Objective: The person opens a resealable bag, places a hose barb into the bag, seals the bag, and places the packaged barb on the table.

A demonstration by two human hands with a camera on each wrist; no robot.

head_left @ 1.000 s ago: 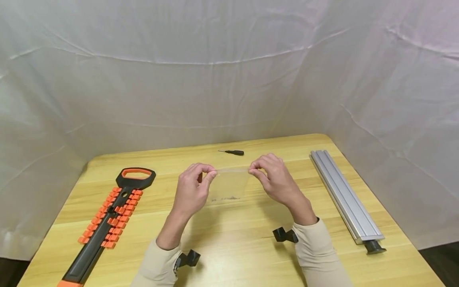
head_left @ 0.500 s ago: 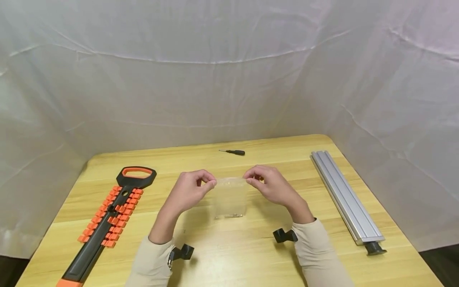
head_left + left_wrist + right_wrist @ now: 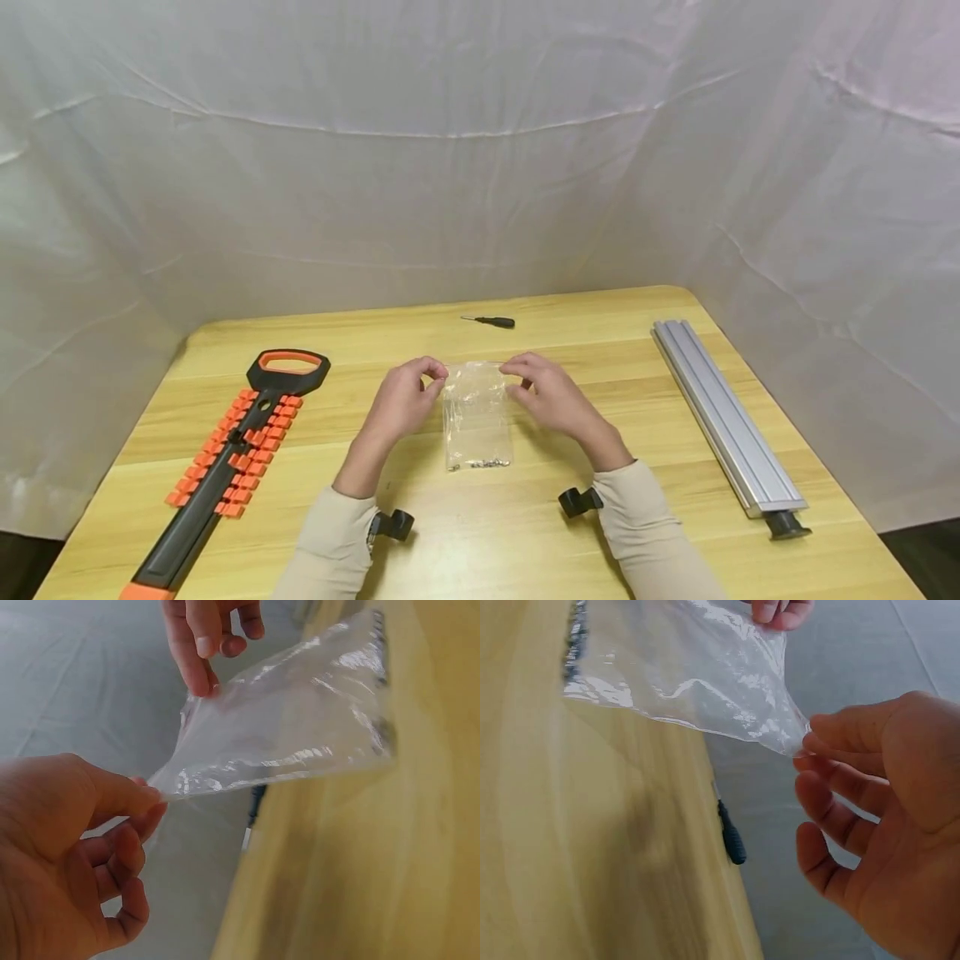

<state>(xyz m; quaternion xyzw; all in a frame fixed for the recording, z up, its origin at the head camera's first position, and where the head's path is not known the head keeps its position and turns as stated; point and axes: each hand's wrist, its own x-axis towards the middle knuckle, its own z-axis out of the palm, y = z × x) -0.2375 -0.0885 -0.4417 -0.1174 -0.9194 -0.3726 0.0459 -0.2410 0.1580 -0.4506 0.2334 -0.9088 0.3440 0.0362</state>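
A clear plastic bag [image 3: 477, 421] hangs over the middle of the table, with several small dark metal pieces [image 3: 487, 463] along its bottom. Too small to name, they show blurred in both wrist views. My left hand [image 3: 401, 400] pinches the bag's upper left corner between thumb and index finger, as the left wrist view shows up close. At the opposite upper corner, my right hand [image 3: 553, 400] holds the bag by the fingertips. In the right wrist view, that hand's other fingers [image 3: 829, 859] are loosely bent, away from the plastic.
A small black-handled screwdriver [image 3: 495, 322] lies near the table's back edge. To the left is a long black tool [image 3: 198, 508] with orange clips and a loop handle. A silver aluminium bar [image 3: 723, 412] with a black end knob lies on the right. Pale cloth [image 3: 450, 200] hangs behind.
The bag has come down and nearer, its front now facing up to the head camera. The right hand has shifted left and its thumb and index finger look more spread.
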